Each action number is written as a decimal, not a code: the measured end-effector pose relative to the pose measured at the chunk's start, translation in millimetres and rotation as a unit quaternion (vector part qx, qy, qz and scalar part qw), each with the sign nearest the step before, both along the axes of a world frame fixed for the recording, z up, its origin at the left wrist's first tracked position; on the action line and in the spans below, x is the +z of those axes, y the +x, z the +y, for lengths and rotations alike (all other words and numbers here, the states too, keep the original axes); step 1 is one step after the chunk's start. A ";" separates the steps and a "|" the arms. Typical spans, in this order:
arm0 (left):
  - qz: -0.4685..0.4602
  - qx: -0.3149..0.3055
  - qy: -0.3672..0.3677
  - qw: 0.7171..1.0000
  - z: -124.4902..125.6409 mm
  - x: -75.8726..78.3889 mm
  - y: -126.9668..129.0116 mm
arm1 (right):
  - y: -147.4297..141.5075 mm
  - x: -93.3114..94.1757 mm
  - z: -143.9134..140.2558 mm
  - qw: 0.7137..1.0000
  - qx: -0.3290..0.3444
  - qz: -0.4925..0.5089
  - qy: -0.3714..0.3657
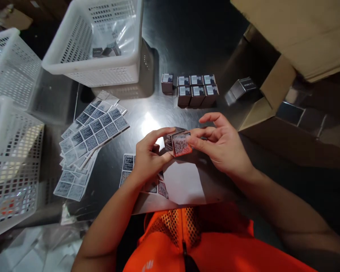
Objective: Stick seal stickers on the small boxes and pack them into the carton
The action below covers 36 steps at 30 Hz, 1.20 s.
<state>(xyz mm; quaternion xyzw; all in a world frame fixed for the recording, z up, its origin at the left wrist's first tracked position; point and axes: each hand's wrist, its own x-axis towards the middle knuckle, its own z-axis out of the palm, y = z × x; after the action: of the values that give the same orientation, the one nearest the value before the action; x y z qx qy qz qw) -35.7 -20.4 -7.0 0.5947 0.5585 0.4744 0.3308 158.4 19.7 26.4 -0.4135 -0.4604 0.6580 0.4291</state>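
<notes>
My left hand (149, 154) holds a small dark box (168, 142) between thumb and fingers, above the table's near edge. A printed label (181, 145) lies against the box face turned toward me, shining orange at its lower part. With thumb and forefinger, my right hand (219, 145) pinches the label's right edge; the other fingers are raised. How much of the label sticks to the box I cannot tell. Beneath my hands lie a partly covered label sheet (127, 166) and a blank white sheet (184, 183).
Fanned label sheets (95, 132) lie at left. Several small boxes (197, 91) stand in rows beyond my hands; another box (243, 86) lies tilted near an open carton (262, 115). A white basket (96, 73) holds boxes and clear plastic. More baskets (14, 162) stand far left.
</notes>
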 end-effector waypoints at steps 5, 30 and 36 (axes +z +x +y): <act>0.017 -0.001 -0.007 1.000 0.0 -1.8 -0.6 | -0.4 1.2 -1.0 1.000 -0.013 -0.013 0.001; -0.011 -0.050 0.032 0.998 -1.5 0.3 -3.3 | 4.2 -6.2 14.9 0.996 0.075 0.014 -0.036; -0.185 -0.125 -0.052 0.973 -3.3 9.0 -16.3 | 8.3 -14.0 24.3 0.969 0.197 0.122 -0.084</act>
<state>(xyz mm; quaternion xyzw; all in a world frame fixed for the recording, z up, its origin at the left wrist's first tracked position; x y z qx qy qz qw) -52.0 -23.6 2.0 0.5434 0.4326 0.5020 0.5153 166.6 44.0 12.4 -0.2659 -0.4198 0.8116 0.3072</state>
